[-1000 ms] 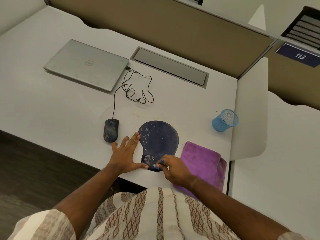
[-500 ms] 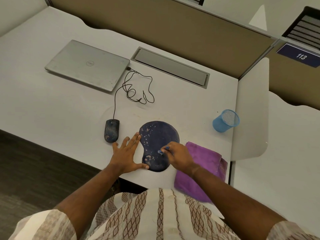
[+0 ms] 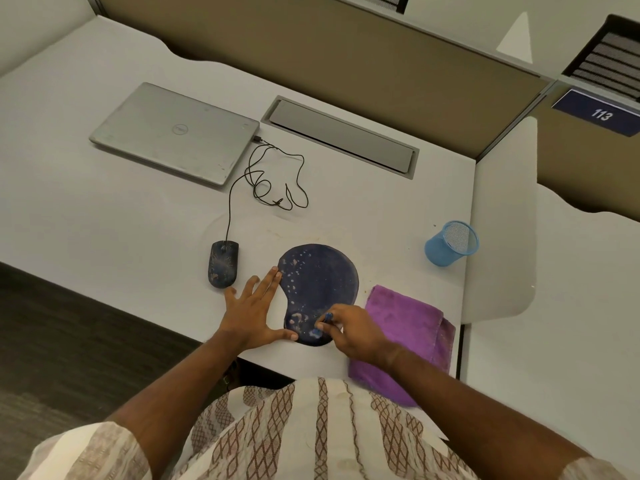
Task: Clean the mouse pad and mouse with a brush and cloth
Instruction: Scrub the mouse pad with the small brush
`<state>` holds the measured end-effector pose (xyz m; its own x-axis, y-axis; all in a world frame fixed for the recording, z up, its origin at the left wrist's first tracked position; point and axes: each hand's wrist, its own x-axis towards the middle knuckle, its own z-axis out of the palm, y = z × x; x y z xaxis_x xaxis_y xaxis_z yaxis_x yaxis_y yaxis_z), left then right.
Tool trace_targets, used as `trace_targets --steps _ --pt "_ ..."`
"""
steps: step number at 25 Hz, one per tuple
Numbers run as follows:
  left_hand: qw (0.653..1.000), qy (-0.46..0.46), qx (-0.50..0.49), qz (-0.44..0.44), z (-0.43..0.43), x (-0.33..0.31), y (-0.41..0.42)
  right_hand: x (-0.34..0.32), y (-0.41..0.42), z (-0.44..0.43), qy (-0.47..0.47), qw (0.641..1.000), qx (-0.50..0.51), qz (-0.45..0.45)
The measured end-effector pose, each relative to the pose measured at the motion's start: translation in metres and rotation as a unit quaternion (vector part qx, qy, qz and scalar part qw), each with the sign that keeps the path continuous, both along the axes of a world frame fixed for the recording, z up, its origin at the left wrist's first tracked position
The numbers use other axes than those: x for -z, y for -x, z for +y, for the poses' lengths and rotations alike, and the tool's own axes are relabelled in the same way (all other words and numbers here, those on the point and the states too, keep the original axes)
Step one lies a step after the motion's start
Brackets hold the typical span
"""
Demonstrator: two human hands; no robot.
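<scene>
The mouse (image 3: 223, 265) lies left of centre. My left hand (image 3: 250, 313) rests flat, fingers spread, against the left edge of the mouse pad (image 3: 318, 282). My right hand (image 3: 353, 336) pinches a small blue brush (image 3: 322, 323) at the pad's lower end, and its speckled length runs up-frame from there. The purple cloth (image 3: 405, 327) lies just right.

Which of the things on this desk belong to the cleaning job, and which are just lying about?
In the job: mouse pad, mouse, blue brush in the right hand, purple cloth, left hand flat against the pad's edge.
Lying about: closed laptop, blue mesh cup, desk hatch.
</scene>
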<state>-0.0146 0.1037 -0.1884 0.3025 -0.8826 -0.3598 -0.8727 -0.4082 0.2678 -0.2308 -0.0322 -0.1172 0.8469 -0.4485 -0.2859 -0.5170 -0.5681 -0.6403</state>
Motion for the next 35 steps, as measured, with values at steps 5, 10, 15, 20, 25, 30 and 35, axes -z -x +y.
trace_targets --steps 5,10,15,20,25,30,35 --pt "1.0 -0.001 0.002 0.002 0.0 0.0 0.0 0.001 -0.006 -0.013 0.051 0.997 0.054 -0.013" --pt "1.0 -0.001 0.001 0.001 0.0 -0.002 0.001 0.011 0.01 0.018 0.067 0.997 -0.025 -0.012" --pt "1.0 -0.006 0.0 0.0 0.0 -0.004 0.001 0.01 0.018 0.013 0.045 0.998 -0.044 0.013" --pt "1.0 -0.008 0.004 0.0 0.0 -0.006 0.001 0.007 0.019 -0.013 0.025 0.997 0.074 -0.027" --pt "1.0 -0.007 0.004 -0.003 0.0 -0.007 0.001 0.009 -0.001 -0.007 -0.004 0.991 0.125 -0.049" --pt "1.0 -0.012 0.002 -0.005 0.0 -0.006 0.002 0.01 -0.002 0.007 -0.01 0.999 0.034 0.027" --pt "1.0 -0.02 0.004 -0.005 -0.001 -0.007 0.001 0.0 -0.007 -0.02 -0.079 0.994 0.013 0.08"
